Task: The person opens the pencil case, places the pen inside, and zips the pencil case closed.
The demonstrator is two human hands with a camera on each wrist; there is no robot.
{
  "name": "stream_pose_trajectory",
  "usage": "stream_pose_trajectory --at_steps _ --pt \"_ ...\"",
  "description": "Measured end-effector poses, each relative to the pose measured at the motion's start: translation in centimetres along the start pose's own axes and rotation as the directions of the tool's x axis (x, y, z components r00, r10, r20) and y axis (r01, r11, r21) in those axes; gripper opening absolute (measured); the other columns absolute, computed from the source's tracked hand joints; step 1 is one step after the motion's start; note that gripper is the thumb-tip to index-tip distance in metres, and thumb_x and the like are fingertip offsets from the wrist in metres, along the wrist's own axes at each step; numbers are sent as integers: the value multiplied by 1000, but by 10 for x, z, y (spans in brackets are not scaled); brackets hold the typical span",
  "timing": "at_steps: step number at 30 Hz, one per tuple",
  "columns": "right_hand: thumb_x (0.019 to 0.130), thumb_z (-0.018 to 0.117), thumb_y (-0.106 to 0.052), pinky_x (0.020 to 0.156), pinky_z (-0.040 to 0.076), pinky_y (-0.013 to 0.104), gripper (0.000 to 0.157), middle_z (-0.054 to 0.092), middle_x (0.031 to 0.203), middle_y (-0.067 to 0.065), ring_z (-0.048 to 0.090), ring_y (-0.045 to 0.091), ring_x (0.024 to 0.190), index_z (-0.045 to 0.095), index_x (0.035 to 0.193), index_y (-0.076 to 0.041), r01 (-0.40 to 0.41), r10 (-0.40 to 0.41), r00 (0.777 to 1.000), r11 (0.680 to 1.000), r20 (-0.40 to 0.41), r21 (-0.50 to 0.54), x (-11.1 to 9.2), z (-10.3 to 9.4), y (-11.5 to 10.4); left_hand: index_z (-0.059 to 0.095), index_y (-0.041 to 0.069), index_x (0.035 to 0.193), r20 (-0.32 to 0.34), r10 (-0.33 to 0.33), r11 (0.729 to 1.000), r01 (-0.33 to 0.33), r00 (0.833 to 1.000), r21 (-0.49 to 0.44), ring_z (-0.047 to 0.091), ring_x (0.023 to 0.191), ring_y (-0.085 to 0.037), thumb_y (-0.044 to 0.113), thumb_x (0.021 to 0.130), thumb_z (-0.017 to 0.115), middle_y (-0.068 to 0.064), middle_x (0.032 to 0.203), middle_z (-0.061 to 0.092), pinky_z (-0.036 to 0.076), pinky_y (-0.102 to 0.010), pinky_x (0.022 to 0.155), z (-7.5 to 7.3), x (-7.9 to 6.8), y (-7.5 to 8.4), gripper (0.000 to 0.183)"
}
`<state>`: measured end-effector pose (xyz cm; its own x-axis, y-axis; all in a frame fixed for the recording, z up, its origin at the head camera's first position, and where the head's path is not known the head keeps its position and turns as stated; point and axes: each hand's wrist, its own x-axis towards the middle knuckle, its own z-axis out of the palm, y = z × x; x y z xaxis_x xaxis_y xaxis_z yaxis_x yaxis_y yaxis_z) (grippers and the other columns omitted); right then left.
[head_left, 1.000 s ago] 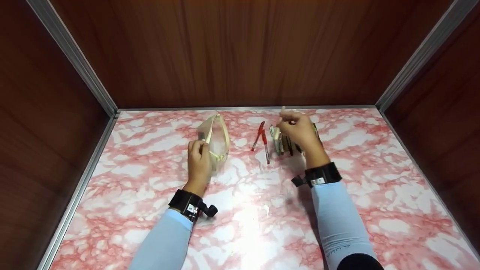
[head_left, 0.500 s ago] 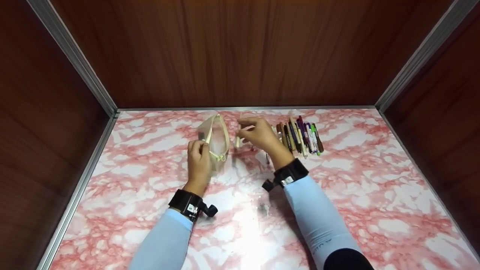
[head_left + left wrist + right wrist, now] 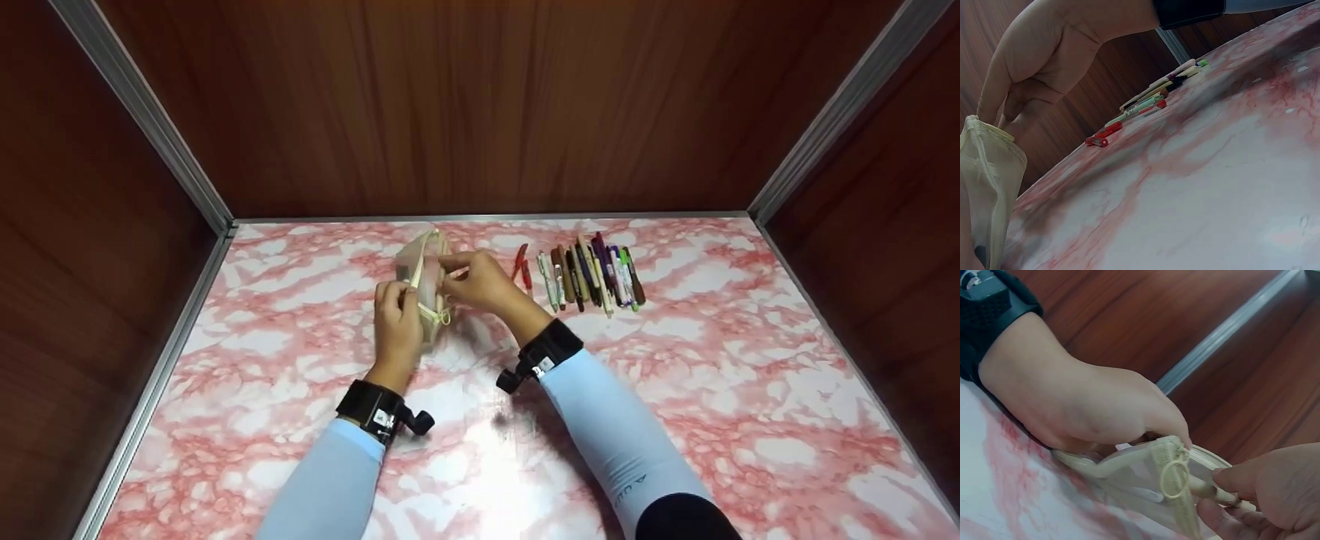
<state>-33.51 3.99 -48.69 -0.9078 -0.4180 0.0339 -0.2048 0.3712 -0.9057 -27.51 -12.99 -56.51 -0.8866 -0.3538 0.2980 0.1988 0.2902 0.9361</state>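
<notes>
A cream mesh zip pouch [image 3: 411,256] stands with its mouth open toward the right. My left hand [image 3: 397,315] grips the pouch's near-left rim, fingers curled over it. At the opposite side of the mouth is my right hand [image 3: 484,285], its thumb and fingers at the rim. The right wrist view shows that hand's fingertips [image 3: 1210,509] pinching a cream pen [image 3: 1223,496], partly behind the pouch's edge. A ring-shaped zipper pull [image 3: 1175,479] hangs at the pouch's near end. A slim clear-and-white item [image 3: 1143,494] shows through the mesh.
Two red pens [image 3: 526,276] lie right of the pouch, partly behind my right hand. Beyond them several pens and markers [image 3: 592,274] lie in a row. Dark wood-grain panels [image 3: 480,105] with metal edging enclose the marbled pink-and-white table [image 3: 750,360].
My right hand has carried the cream pen left from the row of pens to the pouch's mouth. The left hand has stayed on the pouch's rim.
</notes>
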Motion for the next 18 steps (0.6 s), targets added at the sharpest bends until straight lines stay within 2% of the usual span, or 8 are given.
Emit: stream_pose_trajectory --at_steps 5,9,13,15,18 --pt "101 69 0 85 70 30 42 76 140 30 83 33 108 74 142 6 1 0 1000 1000 17 -13 -3 -2 2 67 1 108 -2 6 1000 -6 1000 -2 58 115 -28 14 112 61 -15 122 57 51 -38 100 0 1 0 15" --pt "101 69 -1 88 70 36 34 80 132 27 83 31 105 79 134 4 12 -12 1000 1000 -1 -29 -6 -12 6 66 2 107 -10 5 1000 -5 1000 -5 59 116 -28 13 111 60 -14 122 57 51 -37 100 1 1 0 13" --pt "104 70 -4 94 70 51 30 81 127 26 82 40 108 80 131 4 -4 3 999 1000 -34 -29 -13 -28 12 66 1 107 -14 13 1000 -13 1000 -10 59 116 -29 11 111 60 -15 121 56 52 -37 99 0 0 1 12" --pt "106 71 -7 94 69 58 30 80 124 26 81 45 109 79 132 2 -40 39 998 999 -56 -23 -18 -38 15 66 0 108 -10 16 1000 -16 1000 -10 59 115 -29 10 110 59 -16 121 56 52 -36 98 0 0 1 13" --pt "108 72 -10 95 67 62 29 78 124 29 78 51 111 78 134 -1 -101 101 992 995 -81 5 -26 -56 21 67 0 107 -4 15 1000 -15 1000 -5 58 114 -29 11 111 58 -15 120 56 50 -36 96 0 -1 2 14"
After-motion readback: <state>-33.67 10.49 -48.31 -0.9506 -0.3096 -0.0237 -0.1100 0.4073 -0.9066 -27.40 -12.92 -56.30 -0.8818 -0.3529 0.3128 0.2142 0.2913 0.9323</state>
